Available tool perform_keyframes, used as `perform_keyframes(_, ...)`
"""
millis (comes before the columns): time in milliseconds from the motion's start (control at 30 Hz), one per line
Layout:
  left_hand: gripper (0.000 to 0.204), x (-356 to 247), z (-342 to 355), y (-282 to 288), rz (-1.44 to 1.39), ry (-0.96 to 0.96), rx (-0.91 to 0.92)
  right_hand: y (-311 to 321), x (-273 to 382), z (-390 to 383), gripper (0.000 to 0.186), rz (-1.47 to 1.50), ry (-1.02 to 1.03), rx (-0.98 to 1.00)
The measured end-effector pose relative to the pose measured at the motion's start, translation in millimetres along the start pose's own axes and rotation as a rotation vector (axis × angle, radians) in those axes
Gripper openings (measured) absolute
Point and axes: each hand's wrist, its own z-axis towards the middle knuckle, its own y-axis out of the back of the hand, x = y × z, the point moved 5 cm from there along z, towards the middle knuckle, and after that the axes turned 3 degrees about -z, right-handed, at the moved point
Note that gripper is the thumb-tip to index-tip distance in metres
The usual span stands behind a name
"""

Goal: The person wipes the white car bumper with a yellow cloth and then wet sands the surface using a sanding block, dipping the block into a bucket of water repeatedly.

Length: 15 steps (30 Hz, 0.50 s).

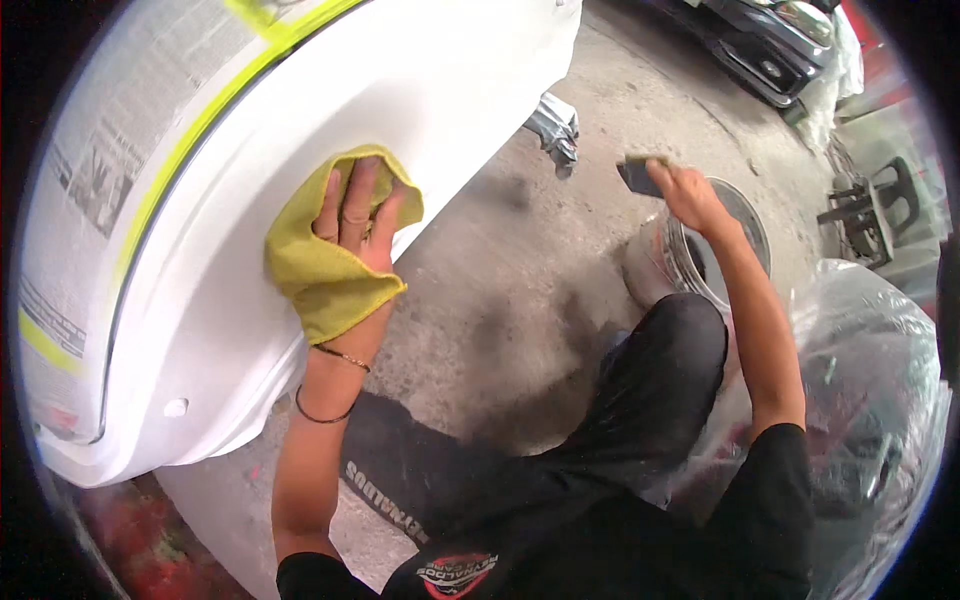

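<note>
The cloth [345, 305], yellow with a stitched edge, lies against the white panel [470, 75], left of centre and near the panel's right edge. Our left hand [358, 215] is laid on it, nearly flat, the fingers a little bent and apart; a fold of cloth comes up over the wrist side. We cannot tell whether the fingertips pinch it. 2 thin bands [342, 357] circle that wrist.

Our right hand [692, 197] is well apart from the cloth, out over the floor [470, 300], its fingers closed on a dark block [637, 178] with a yellowish upper face. The block's left end sticks out past the fingers. Below that hand stands a round bucket [645, 255]; our forearm crosses in front of its rim, and our bent right knee [665, 345], in dark trousers, hides part of its near side.

On the panel's left, yellow-green tape [172, 185] follows the curve, with printed paper [165, 75] beyond it. A small white knob [176, 407] sits low on the panel. Past the right edge we see a grey wrapped thing [557, 128].

Farther out, clear plastic [860, 345] bulges at our right, a black frame [872, 212] stands behind it, and a dark bumper [765, 60] fills the upper right corner.
</note>
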Motion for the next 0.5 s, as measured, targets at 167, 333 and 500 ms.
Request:
perform_keyframes(167,0.06,-46,84,-7,0.006,-0.007,-0.014,-81,-111,59,0.057,-0.515,0.311,0.328)
perform_keyframes(333,0.047,-87,184,20,0.142,0.008,0.064,-81,-152,100,0.059,-0.363,0.359,0.498)
perform_keyframes(500,0.051,-123,254,12,0.194,-0.03,0.15,-75,-260,167,0.056,-0.132,0.379,0.477)
